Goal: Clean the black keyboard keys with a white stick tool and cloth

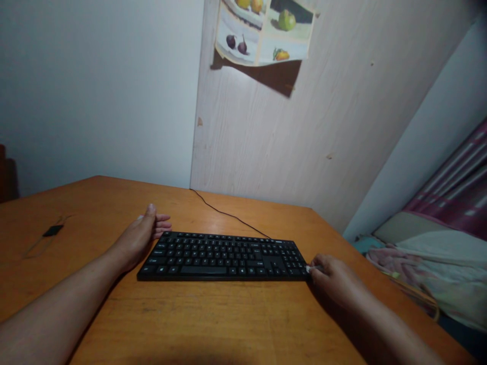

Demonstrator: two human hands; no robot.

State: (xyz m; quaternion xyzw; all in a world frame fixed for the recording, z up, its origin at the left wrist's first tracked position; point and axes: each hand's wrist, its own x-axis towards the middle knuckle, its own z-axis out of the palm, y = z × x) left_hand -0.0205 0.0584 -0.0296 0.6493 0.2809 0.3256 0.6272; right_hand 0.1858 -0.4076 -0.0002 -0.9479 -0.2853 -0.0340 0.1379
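A black keyboard (224, 256) lies flat on the orange wooden table (198, 324). My left hand (142, 234) rests against the keyboard's far left corner, fingers stretched out and together, holding nothing. My right hand (332, 276) is at the keyboard's near right corner, fingers curled in a pinch around a small white thing (311, 268) that I cannot make out. The keyboard's thin black cable (224, 213) runs from its back edge toward the wall.
A small black object with a thin wire (52, 231) lies at the table's left. A wood-grain panel with a fruit poster (266, 30) stands behind the table. Bedding and a striped cloth (437, 253) lie to the right, below the table's edge.
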